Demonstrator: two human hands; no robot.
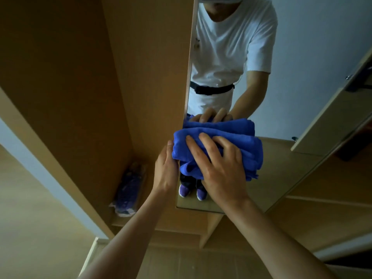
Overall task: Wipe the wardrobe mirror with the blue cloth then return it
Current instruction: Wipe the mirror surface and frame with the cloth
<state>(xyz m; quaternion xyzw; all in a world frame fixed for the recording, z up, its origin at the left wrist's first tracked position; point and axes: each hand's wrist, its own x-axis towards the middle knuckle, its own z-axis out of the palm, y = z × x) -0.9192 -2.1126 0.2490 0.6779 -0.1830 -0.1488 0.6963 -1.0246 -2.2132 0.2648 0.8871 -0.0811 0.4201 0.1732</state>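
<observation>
A bunched blue cloth [237,146] lies against the wardrobe mirror [302,57], near the glass's left edge and low on the pane. My right hand [219,168] presses on the cloth with spread, slightly bent fingers. My left hand [166,168] is at the cloth's left side beside the mirror's edge, its thumb touching the fabric; its other fingers are hidden from me. The mirror reflects a person in a white shirt and the cloth's far side.
The mirror hangs on an open wooden wardrobe door [145,77]. Left of it is the wardrobe's inside, with a wrapped purple bundle [130,190] on its floor. Wooden drawers or shelves [332,121] stand to the right. Light wood flooring [181,262] is below.
</observation>
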